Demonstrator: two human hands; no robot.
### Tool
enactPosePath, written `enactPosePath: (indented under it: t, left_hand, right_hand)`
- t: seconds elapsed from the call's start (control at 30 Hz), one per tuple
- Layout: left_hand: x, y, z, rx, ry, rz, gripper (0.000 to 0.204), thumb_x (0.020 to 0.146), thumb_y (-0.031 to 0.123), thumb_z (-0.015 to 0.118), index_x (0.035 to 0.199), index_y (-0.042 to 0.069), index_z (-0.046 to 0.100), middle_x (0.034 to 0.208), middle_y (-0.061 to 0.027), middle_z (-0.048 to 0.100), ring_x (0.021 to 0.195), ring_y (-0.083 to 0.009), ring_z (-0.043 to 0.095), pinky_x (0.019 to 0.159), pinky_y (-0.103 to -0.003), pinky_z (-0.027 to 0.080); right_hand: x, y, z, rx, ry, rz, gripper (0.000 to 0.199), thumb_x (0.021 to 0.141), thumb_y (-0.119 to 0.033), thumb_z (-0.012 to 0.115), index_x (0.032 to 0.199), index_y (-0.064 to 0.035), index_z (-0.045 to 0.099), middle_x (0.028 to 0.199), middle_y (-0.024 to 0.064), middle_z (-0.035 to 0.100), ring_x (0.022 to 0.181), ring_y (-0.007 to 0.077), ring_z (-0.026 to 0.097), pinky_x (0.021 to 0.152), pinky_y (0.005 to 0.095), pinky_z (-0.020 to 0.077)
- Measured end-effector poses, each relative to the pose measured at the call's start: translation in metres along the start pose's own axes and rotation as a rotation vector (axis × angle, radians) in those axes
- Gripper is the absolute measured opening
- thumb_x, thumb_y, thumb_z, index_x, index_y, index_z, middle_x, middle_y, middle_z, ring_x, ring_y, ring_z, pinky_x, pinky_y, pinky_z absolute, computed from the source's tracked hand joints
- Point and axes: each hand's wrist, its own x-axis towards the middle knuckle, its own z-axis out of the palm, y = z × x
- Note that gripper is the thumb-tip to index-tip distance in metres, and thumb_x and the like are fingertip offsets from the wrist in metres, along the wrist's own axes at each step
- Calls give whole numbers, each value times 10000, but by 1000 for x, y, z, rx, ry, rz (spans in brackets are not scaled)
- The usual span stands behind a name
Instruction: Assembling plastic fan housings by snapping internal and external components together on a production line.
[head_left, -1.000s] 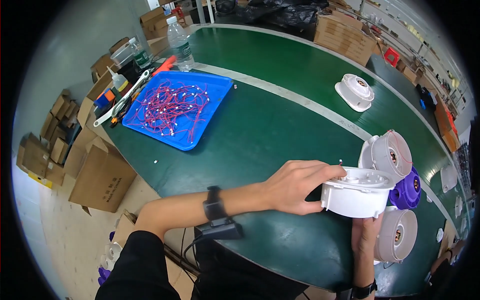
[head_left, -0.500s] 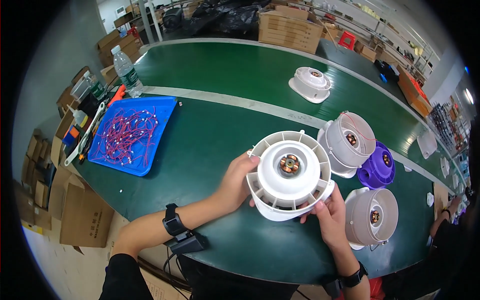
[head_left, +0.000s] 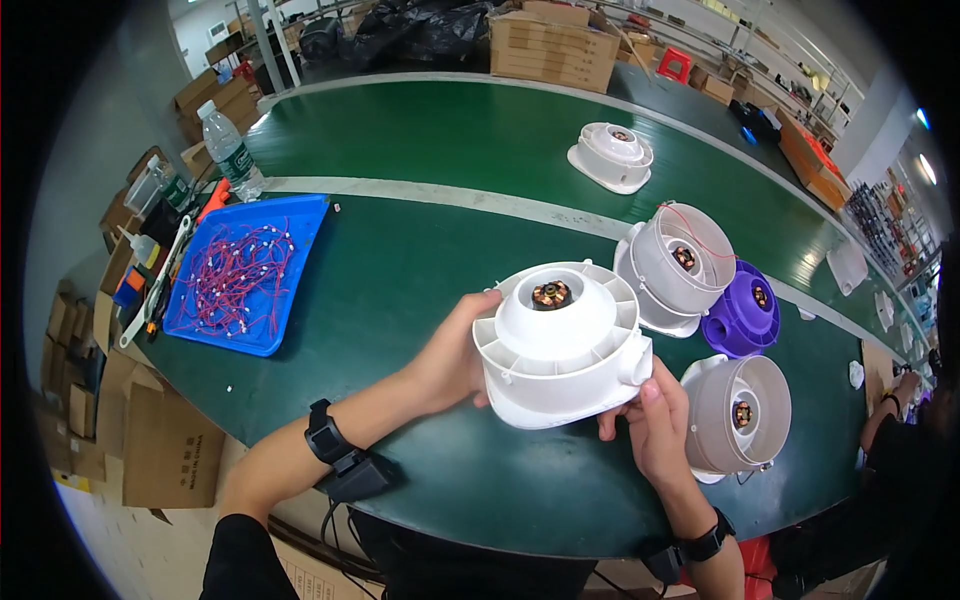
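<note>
Between my hands is a white round plastic fan housing (head_left: pixel 560 345), ribbed around its rim, with a copper-wound motor core in its raised centre. My left hand (head_left: pixel 455 355) grips its left side, thumb on the rim. At the lower right, beside a short spout, my right hand (head_left: pixel 655 425) is closed on it. The housing is tilted, showing its side wall and flat base edge. Just right of it stand a white housing (head_left: pixel 680 265) with a red wire, a purple housing (head_left: pixel 742 312) and another white housing (head_left: pixel 738 415).
A blue tray (head_left: pixel 290 315) of red wires with white connectors lies at the left. Beyond it stand a water bottle (head_left: pixel 230 155) and hand tools. Another white housing (head_left: pixel 612 160) rests on the green conveyor belt (head_left: pixel 430 135). Another person's arm (head_left: pixel 890 405) shows at far right.
Both hands have tipped the held housing, so its side wall now shows and its top is seen at a slant. My view has shifted slightly.
</note>
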Motion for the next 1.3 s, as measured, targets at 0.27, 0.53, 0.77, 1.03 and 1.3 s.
enactPosePath:
  t: [0.27,0.53,0.77,1.03,1.3]
  left_hand:
    - [-4,5,12,-66,87,-42,646,946,606,398,1230,73,629,869,-92,723,575,-158,662,345,-261,452]
    - [-4,3,3,-91,25,-17,700,943,561,452,1418,52,519,1406,-178,571,1264,-318,564,1073,-455,432]
    - [0,-1,-1,-127,127,73,663,950,528,435,1400,51,531,1385,-160,589,1224,-311,592,1017,-454,478]
    - [4,-6,2,-23,104,119,597,984,499,391,1343,46,540,1225,-128,649,1063,-219,653,708,-342,548]
    - [5,-9,-4,2,60,158,525,996,474,398,1255,53,571,1005,-82,687,777,-164,675,413,-300,448]
  right_hand:
    - [-2,-6,-1,-25,-52,-26,439,1084,-339,379,1124,43,593,762,91,636,664,140,594,650,255,474]
    - [-7,-11,1,-307,-51,-182,255,1029,-168,501,943,23,645,647,35,634,578,117,598,575,252,471]
    - [-6,-14,8,-474,308,-358,113,916,8,658,1022,19,620,646,22,633,574,63,557,559,210,412]
    - [-8,-8,4,-457,290,-375,158,905,10,691,1056,15,643,619,-19,599,540,13,484,506,189,345]
    - [-7,-9,3,-471,194,-355,134,897,4,714,1022,17,666,597,-25,581,513,10,468,482,186,328]
